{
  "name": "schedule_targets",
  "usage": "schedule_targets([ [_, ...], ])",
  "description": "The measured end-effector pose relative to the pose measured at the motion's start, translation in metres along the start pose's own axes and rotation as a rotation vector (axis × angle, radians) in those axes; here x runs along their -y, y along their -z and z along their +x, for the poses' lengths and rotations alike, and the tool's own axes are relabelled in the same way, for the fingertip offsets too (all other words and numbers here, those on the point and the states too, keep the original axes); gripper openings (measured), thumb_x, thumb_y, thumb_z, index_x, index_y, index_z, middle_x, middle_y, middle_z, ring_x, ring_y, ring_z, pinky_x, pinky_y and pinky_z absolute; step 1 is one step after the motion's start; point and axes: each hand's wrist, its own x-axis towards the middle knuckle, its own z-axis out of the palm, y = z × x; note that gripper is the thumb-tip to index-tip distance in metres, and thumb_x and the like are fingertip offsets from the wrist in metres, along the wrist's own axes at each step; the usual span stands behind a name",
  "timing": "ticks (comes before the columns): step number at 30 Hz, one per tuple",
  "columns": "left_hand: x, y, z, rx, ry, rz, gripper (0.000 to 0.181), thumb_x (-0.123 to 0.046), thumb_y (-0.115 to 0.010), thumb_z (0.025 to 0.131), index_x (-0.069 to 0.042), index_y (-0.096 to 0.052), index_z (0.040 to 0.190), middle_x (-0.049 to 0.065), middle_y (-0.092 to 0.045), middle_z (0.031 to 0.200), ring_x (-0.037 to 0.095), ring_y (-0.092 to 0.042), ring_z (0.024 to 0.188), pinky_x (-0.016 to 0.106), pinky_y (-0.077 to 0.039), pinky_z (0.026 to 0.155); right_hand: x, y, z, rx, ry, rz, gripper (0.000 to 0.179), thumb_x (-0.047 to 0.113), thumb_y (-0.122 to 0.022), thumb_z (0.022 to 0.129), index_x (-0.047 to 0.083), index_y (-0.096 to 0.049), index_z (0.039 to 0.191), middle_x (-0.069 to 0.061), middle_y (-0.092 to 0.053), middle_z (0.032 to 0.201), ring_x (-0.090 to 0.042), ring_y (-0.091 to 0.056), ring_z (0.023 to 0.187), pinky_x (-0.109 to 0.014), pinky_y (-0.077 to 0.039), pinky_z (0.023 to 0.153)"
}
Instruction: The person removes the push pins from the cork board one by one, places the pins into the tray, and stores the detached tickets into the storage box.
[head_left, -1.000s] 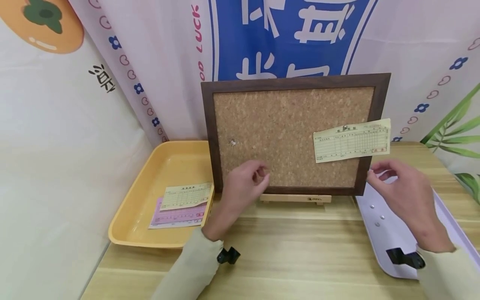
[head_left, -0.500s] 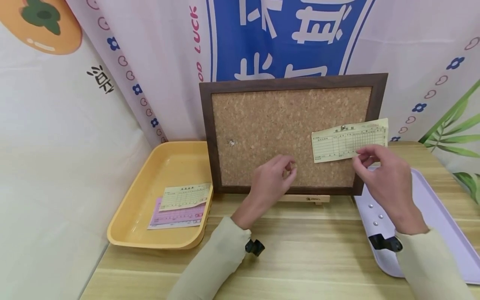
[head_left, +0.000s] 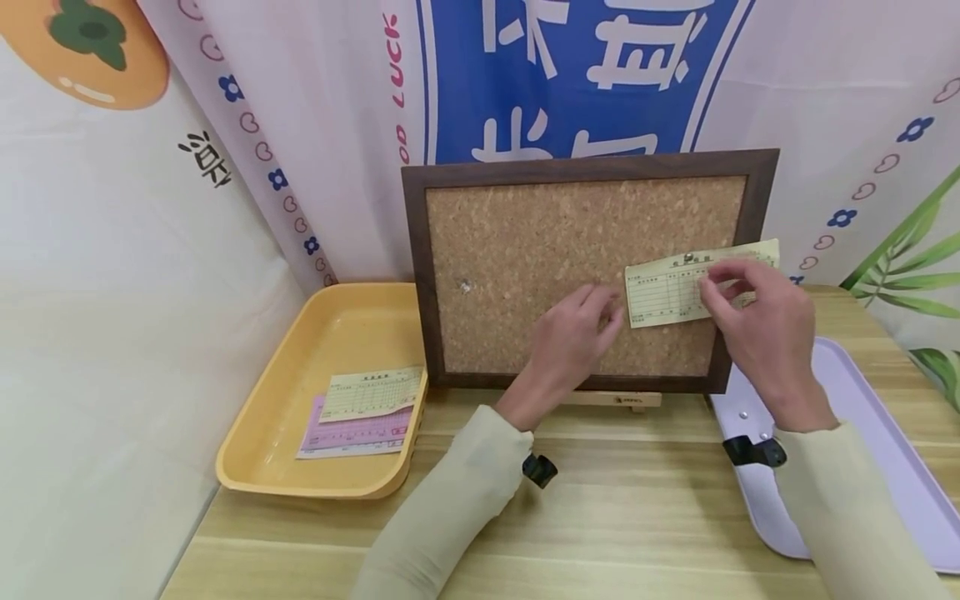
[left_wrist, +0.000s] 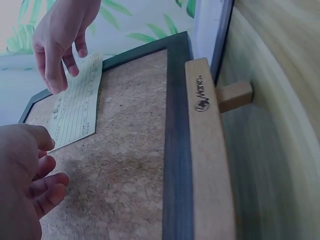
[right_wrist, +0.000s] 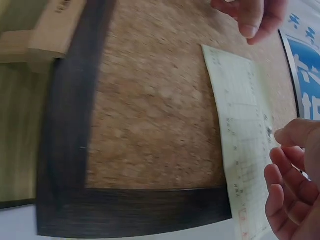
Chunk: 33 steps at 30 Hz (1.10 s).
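A yellow receipt slip hangs slightly tilted on the cork board, its right end lying over the dark frame. One silver pushpin sits at its top edge. My right hand is in front of the slip's right half, fingers loosely bent; nothing shows between them. In the right wrist view, the thumb of this right hand is beside the slip's upper edge. My left hand is by the slip's lower left corner, fingers relaxed and holding nothing visible. Whether either hand touches the paper, I cannot tell.
To the left stands a yellow tray with yellow, pink and white slips. A lilac tray with small silver pins lies at right, partly behind the right arm. Another silver pin is at the board's left. A wooden stand supports the board.
My right hand has moved from beside the board's lower right corner up and left to the slip. My left hand has travelled right across the board towards the slip's left end.
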Motion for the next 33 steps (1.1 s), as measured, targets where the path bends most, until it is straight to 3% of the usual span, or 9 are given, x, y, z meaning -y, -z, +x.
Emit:
schedule_targets([
  [8, 0.003, 0.0, 0.021, 0.042, -0.033, -0.003, 0.019, -0.01, -0.059, 0.102, -0.003, -0.07, 0.116, 0.003, -0.068, 0.092, 0.005, -0.053, 0.062, 0.015, -0.04, 0.051, 0.002, -0.003, 0.011, -0.027, -0.007, 0.021, 0.023, 0.017, -0.072, 0.097, 0.0, -0.074, 0.112, -0.018, -0.073, 0.105, -0.032, -0.067, 0.088, -0.012, -0.031, 0.068],
  [15, 0.003, 0.002, 0.031, 0.068, -0.003, 0.02, 0.023, -0.012, -0.058, 0.103, -0.004, -0.067, 0.123, 0.001, -0.068, 0.088, 0.005, -0.049, 0.056, 0.017, -0.038, 0.047, 0.007, -0.009, 0.017, -0.02, 0.006, 0.023, 0.02, 0.014, -0.072, 0.097, -0.001, -0.074, 0.109, -0.018, -0.073, 0.102, -0.033, -0.067, 0.086, -0.017, -0.032, 0.069],
  [22, 0.0, 0.0, 0.036, 0.073, -0.019, 0.078, 0.018, -0.013, -0.056, 0.105, -0.007, -0.07, 0.114, 0.002, -0.071, 0.092, 0.007, -0.051, 0.056, 0.021, -0.041, 0.048, 0.007, -0.012, 0.019, -0.022, 0.018, 0.044, 0.018, 0.012, -0.071, 0.097, -0.001, -0.074, 0.109, -0.018, -0.074, 0.103, -0.033, -0.068, 0.086, -0.017, -0.034, 0.069],
  [33, -0.002, 0.0, 0.039, 0.049, 0.011, 0.14, 0.013, -0.015, -0.06, 0.103, -0.014, -0.07, 0.094, -0.006, -0.067, 0.08, 0.005, -0.048, 0.054, 0.021, -0.036, 0.045, 0.008, -0.016, 0.021, -0.051, 0.032, 0.068, 0.021, 0.015, -0.073, 0.096, 0.0, -0.075, 0.109, -0.017, -0.074, 0.103, -0.033, -0.068, 0.084, -0.01, -0.033, 0.07],
])
